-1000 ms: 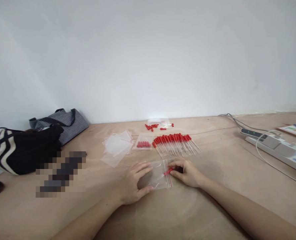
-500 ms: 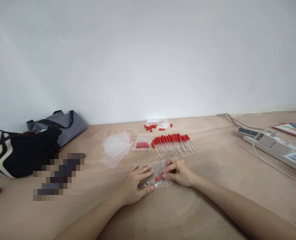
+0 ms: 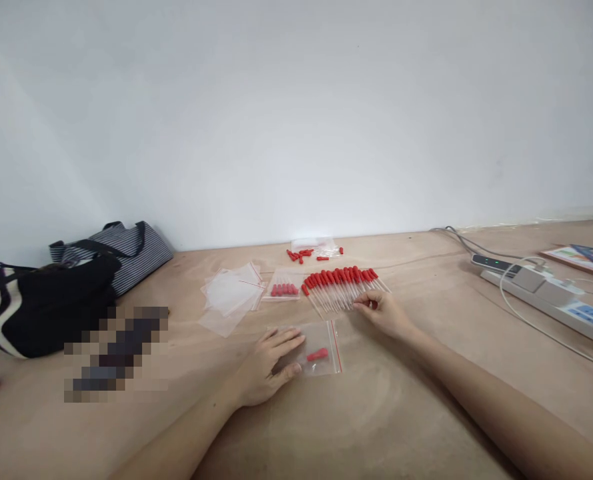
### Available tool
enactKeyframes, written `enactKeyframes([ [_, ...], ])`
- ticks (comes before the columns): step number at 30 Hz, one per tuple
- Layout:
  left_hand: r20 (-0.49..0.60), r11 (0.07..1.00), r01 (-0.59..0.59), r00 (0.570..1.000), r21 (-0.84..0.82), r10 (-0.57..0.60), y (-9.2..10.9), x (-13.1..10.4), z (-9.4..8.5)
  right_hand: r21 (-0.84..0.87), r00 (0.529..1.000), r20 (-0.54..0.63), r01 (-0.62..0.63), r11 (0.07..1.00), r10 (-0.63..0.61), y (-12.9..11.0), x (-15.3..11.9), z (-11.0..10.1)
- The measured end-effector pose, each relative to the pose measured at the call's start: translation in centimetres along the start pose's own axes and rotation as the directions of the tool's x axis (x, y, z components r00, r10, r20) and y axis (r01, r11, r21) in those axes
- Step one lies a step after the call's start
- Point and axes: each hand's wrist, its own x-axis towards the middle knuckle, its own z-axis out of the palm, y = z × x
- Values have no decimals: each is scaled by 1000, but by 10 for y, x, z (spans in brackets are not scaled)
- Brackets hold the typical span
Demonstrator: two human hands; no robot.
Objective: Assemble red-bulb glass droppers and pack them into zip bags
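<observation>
My left hand (image 3: 265, 363) lies flat on the wooden table (image 3: 426, 400), its fingers pressing the left part of a small clear zip bag (image 3: 323, 341) that holds one red-bulbed dropper (image 3: 317, 355). My right hand (image 3: 383, 313) has reached forward to the near end of a row of several clear droppers with red bulbs (image 3: 341, 285); its fingertips touch the glass tips, and I cannot tell whether it grips one.
A stack of clear zip bags (image 3: 231, 293) and a filled bag of red bulbs (image 3: 284, 288) lie left of the row. Loose red bulbs (image 3: 306, 253) sit by the wall. Two striped bags (image 3: 51, 293) stand at left; a power strip with cables (image 3: 551, 297) lies at right.
My right hand pushed a dropper into the bag, let go, and moved forward to the dropper row. My left hand stayed on the bag.
</observation>
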Motion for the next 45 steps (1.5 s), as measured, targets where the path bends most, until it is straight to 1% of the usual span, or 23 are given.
enactKeyframes([
  [2,-18,1000,-10,1000,13,10,-2,0,1,-76,1000,7,25,997,-25,-3,2,5],
  [4,-19,999,-16,1000,30,17,-4,0,2,-165,998,37,63,984,-58,-11,5,13],
  [7,-6,998,-18,1000,52,18,-4,0,3,-265,994,78,99,959,-81,-30,13,28],
  [9,3,998,-16,1000,60,16,-4,0,2,-319,993,97,97,943,-70,-44,21,38],
  [11,7,998,-14,1000,62,13,-4,0,2,-379,995,96,69,923,-35,-58,30,49],
  [13,8,998,-11,1000,62,10,-3,0,2,-445,994,99,12,895,36,-69,39,58],
  [15,11,998,-6,1000,63,5,-3,0,1,-495,989,87,-62,867,121,-76,45,68],
  [17,23,998,-2,1000,63,1,-3,0,0,-512,982,66,-120,850,178,-80,49,76],
  [20,31,999,8,999,49,-9,-3,-1,0,-494,979,46,-152,856,201,-83,51,82],
  [22,29,999,10,1000,38,-11,-3,-1,0,-463,980,37,-155,873,194,-83,51,79],
  [25,30,1000,10,999,27,-11,-4,-2,0,-384,990,47,-107,917,136,-76,45,63],
  [28,32,999,20,999,26,-21,-3,-1,-1,-221,997,66,-16,975,31,-57,28,40],
  [29,33,999,23,999,28,-24,-2,-1,-1,-14,999,26,31,999,-30,-48,20,34],
  [30,35,999,25,999,29,-26,-1,-1,-1,189,998,-37,51,981,-45,-40,11,28],
  [31,39,999,28,999,29,-29,-1,-1,-2,354,998,-55,46,934,-28,-32,2,24],
  [32,41,999,32,999,27,-34,0,-1,-2,485,999,-37,19,874,-1,-25,-7,21],
  [33,42,999,38,998,25,-39,0,-1,-3,584,1000,-11,-12,812,23,-20,-15,19],
  [35,44,999,45,998,21,-46,1,-1,-3,697,995,28,-86,712,92,-16,-28,18],
  [38,37,999,49,998,20,-50,1,0,-3,772,979,33,-154,617,203,-20,-36,23],
  [40,34,999,51,998,15,-51,1,0,-3,805,969,46,-180,565,243,-26,-36,27],
  [45,38,998,57,998,24,-58,1,0,-2,849,927,198,-325,418,318,-36,-33,33],
])
